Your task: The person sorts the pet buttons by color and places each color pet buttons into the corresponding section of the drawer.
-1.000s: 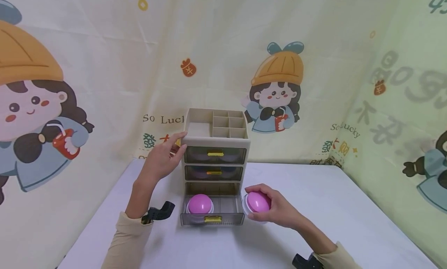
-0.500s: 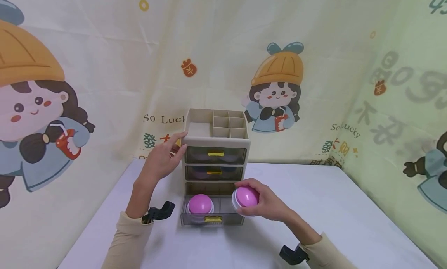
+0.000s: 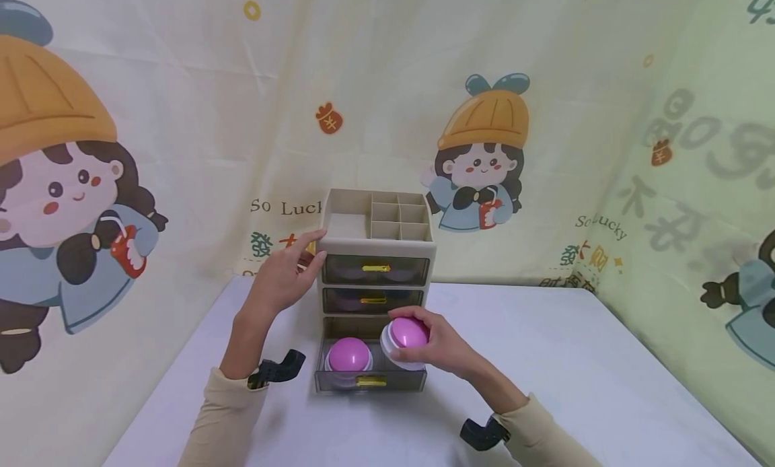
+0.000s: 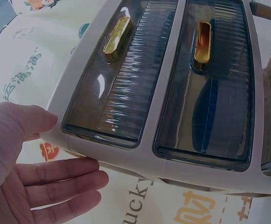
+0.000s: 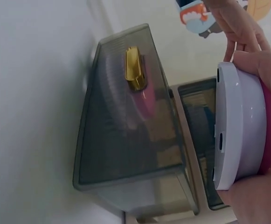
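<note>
A beige desktop drawer organizer [image 3: 387, 247] stands on the table, its lowest drawer [image 3: 399, 383] pulled out. My left hand [image 3: 280, 278] touches the organizer's upper left side, thumb and fingers fairly straight in the left wrist view. My right hand [image 3: 445, 344] grips a round push button [image 3: 410, 333] with a pink dome and white base, tilted over the right part of that drawer. The right wrist view shows the slotted underside of the base. In the drawer's left part sits a matching pink-domed button [image 3: 350, 354].
Two smoky drawers with gold handles, the top one [image 3: 402, 270] and the middle one [image 3: 399, 301], are closed, with dim round shapes behind their fronts. The organizer's top has open compartments [image 3: 348, 225]. A white table [image 3: 533, 359] surrounds it, and a printed cloth [image 3: 375, 50] hangs behind.
My right hand has carried the push button leftward and slightly up, from beside the drawer to over its right part. The left hand has stayed against the organizer.
</note>
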A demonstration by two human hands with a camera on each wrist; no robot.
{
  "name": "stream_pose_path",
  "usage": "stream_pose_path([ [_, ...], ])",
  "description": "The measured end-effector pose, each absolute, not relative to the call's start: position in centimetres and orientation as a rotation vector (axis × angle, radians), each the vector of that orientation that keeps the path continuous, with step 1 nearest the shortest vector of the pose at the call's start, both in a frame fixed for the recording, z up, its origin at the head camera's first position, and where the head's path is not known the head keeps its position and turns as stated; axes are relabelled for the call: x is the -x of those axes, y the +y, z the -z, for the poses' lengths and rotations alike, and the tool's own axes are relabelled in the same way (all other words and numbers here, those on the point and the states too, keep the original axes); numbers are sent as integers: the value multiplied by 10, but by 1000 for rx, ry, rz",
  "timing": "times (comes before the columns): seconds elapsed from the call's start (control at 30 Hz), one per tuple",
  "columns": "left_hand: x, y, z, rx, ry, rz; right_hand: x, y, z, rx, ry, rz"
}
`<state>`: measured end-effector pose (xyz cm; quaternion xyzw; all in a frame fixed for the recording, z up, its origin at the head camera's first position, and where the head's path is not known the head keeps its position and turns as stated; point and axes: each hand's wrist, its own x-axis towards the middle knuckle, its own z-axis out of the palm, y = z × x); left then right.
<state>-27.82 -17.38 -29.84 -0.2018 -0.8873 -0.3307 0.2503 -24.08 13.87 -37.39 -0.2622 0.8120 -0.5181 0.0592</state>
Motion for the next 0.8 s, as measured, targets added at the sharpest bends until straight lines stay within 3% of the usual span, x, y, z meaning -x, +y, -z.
stream_pose_path([
  [0.47, 276, -172, 296, 535, -2422, 908, 252, 126, 385, 688, 2412, 1630],
  [0.8, 277, -172, 298, 540, -2424, 908, 253, 119, 394, 785, 2477, 1537],
])
